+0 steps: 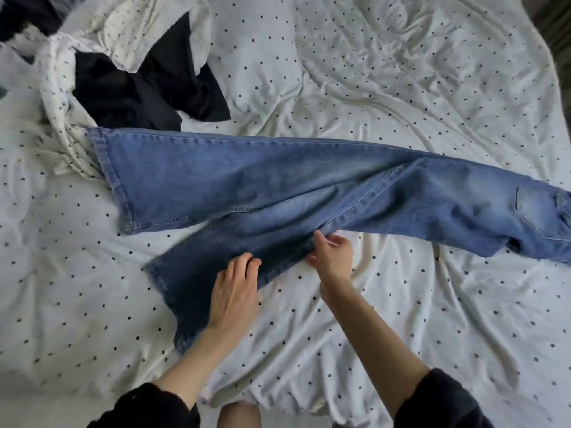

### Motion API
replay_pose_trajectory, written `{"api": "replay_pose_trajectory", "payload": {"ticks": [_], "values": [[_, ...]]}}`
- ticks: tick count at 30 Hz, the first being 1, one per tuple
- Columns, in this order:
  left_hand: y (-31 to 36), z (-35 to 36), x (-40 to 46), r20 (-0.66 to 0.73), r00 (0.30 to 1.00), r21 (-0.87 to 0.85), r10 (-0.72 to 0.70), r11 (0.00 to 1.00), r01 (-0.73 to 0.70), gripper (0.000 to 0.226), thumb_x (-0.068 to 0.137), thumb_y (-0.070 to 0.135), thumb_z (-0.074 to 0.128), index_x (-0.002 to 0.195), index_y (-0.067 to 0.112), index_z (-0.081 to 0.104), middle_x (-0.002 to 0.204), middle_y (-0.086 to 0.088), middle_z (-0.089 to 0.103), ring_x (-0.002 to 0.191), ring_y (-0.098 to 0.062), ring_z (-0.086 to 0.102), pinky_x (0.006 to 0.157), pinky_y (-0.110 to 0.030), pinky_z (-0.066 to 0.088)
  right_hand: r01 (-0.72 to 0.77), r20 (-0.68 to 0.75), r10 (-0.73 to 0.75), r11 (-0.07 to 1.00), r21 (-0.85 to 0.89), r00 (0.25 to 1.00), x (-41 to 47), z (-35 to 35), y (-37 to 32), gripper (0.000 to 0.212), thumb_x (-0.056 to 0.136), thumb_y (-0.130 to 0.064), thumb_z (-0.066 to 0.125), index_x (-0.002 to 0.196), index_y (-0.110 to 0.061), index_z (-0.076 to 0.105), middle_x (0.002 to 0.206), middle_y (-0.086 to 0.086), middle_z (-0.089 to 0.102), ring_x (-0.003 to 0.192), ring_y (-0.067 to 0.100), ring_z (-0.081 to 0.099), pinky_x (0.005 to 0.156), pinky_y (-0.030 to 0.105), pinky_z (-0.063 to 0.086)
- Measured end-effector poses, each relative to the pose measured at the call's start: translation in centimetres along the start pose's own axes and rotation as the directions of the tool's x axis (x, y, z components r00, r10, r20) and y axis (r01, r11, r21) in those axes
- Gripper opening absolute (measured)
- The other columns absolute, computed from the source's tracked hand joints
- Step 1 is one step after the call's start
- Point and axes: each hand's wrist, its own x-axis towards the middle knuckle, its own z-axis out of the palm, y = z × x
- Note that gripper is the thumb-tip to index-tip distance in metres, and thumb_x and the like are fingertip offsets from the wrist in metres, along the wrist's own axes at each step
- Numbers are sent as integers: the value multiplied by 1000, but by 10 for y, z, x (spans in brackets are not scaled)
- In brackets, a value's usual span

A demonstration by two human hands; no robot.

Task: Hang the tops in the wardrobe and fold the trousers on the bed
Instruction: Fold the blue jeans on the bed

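Observation:
A pair of blue jeans [247, 180] lies spread across the bed [432, 88], waist at the right edge of the view, legs pointing left. One leg runs straight left; the other angles down toward me. My left hand [234, 291] lies on the lower leg's near edge with fingers curled onto the denim. My right hand [332, 254] pinches the lower leg's edge near the crotch seam. A black garment [139, 91] lies crumpled at the upper left, partly under a white dotted top [102, 35].
The bed is covered by a rumpled white sheet with dark dots. The pile of clothes sits at the upper left corner. A dark strip beyond the bed shows at the far right edge.

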Motion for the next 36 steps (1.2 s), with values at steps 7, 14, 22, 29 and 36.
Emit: {"api": "replay_pose_trajectory", "payload": {"ticks": [7,14,22,29,36], "values": [[-83,-26,3,144,990,-198,13,980,16,21,94,36,51,105,20,59,103,5,61,94,-17,60,61,-25,38,93,-180,-129,976,-197,975,-29,39,-2,15,91,-16,57,79,-7,61,73,4,66,68,18,69,58,25,47],[-154,-129,83,11,999,-276,41,960,-36,16,93,28,55,103,20,63,107,2,60,102,-23,57,75,-34,42,205,-209,-280,925,-321,937,-37,88,-73,28,87,-25,58,68,-5,63,63,4,66,68,21,64,65,31,47],[-194,-151,184,-155,987,21,-36,999,40,23,95,29,52,113,17,60,111,-4,54,106,-25,51,83,-35,34,380,34,-410,809,-448,912,14,133,-109,27,92,-22,53,114,-12,65,98,-1,66,90,15,57,75,27,43],[-211,-123,196,-246,969,32,9,999,-1,23,95,28,51,112,16,59,109,-3,56,104,-24,49,87,-35,30,587,388,-506,325,-741,770,36,142,-59,53,97,-35,47,146,-21,32,157,4,19,145,21,12,118,39,10],[-243,-105,139,-471,842,-383,-262,921,73,43,81,13,70,121,6,54,113,-15,53,104,-33,49,88,-43,39,516,499,-427,-86,-852,754,33,166,-33,78,92,-55,42,150,-30,-4,158,1,-15,145,25,-15,113,56,-6]]}}
